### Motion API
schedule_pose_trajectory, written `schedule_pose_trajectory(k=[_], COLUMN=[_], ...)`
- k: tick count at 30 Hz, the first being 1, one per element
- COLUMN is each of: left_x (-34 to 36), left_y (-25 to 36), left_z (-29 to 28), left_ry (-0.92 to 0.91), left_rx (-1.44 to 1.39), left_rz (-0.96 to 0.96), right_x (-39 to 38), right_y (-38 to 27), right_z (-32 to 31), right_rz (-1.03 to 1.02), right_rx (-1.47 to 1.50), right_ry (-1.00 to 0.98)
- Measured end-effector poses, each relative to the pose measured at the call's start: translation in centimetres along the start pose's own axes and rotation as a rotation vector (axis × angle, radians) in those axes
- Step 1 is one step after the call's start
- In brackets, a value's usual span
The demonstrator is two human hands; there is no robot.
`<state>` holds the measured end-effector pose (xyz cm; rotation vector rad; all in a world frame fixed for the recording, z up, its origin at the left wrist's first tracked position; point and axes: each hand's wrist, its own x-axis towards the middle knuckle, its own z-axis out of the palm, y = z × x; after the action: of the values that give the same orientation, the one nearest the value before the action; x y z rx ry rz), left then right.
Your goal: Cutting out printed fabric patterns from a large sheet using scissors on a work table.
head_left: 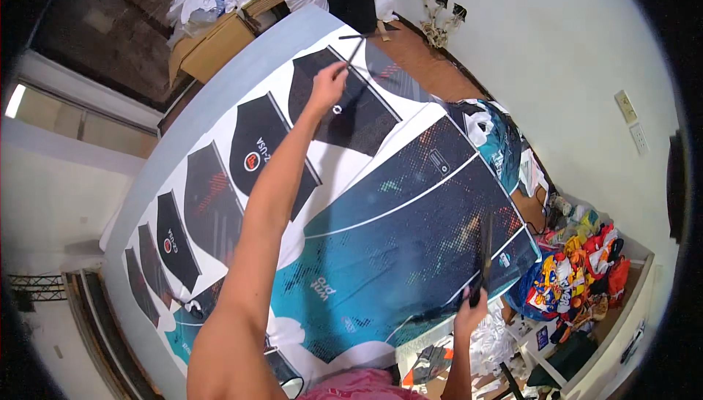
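Holding scissors [480, 278], right hand [471, 317] hangs by the edge of fabric [395, 224].

Left hand [327, 87]: bare, and there it is in full light, narrowing neatly into a slim wrist.
Left arm [253, 261]: bare too, one long smooth taper that broadens hugely toward the lower edge.
Right hand [469, 317]: bare again, looking smaller than its partner.
Right forearm [458, 371]: uncovered, slender, cut off by the frame's bottom.
Pink top [362, 385]: and here's the colour, bright pink, unevenly toned, just a low curved strip showing; the rest is out of view.
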<state>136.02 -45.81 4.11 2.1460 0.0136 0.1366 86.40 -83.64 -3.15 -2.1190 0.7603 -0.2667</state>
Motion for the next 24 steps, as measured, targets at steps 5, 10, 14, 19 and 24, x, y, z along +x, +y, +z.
schedule_pose_trajectory(k=[5,10,14,19,24], left_x=[-4.9,-7.0,-2.3,1.8,4.7], left_y=[-2.7,-5.3,-3.6,-4.3,-9.2], left_z=[1.1,2.4,3.1,3.1,0.3], left_ry=[0.118,0.322,0.202,0.224,0.35], left_rx=[0.145,0.155,0.008,0.138,0.348], left_rz=[0.052,0.2,0.079,0.019,0.093], right_x=[-3.7,-4.4,-4.3,-4.6,-5.0], right_y=[0.0,-1.4,-2.5,-1.5,1.5], right_z=[-2.8,-1.9,-1.3,-1.0,-2.1], right_rz=[0.154,0.284,0.233,0.206,0.178], right_rx=[0.058,0.152,0.22,0.152,0.203], right_ry=[0.041,0.113,0.04,0.085,0.108])
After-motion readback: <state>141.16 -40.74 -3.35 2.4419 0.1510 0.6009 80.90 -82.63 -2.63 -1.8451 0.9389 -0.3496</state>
